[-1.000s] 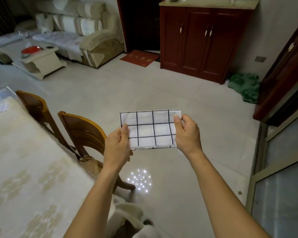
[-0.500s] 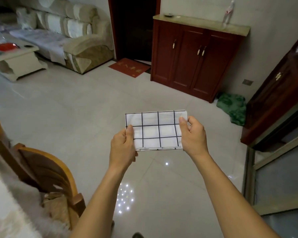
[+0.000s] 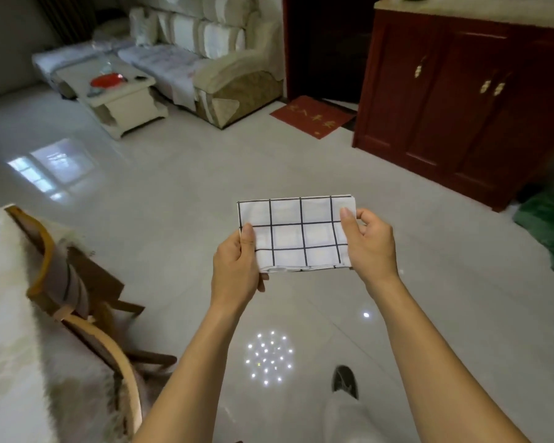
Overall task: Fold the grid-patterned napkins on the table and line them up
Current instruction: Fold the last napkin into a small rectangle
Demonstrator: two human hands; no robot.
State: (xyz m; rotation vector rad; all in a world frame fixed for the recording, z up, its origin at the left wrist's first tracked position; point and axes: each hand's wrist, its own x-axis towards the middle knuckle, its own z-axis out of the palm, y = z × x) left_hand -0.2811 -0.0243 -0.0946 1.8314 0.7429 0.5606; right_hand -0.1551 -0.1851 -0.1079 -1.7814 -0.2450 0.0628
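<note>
Table (image 3: 4, 314) reappears leftward; hands (image 3: 235, 266) (image 3: 370, 247) pinch the napkin (image 3: 296, 239) ends.

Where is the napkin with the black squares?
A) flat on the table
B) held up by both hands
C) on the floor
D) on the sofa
B: the left hand and the right hand each pinch one end of the folded napkin, above the floor.

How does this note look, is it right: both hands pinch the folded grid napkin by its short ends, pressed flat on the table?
Not quite. The head view shows the napkin held in the air above the floor, off the table. The left hand and right hand do pinch its short ends.
</note>
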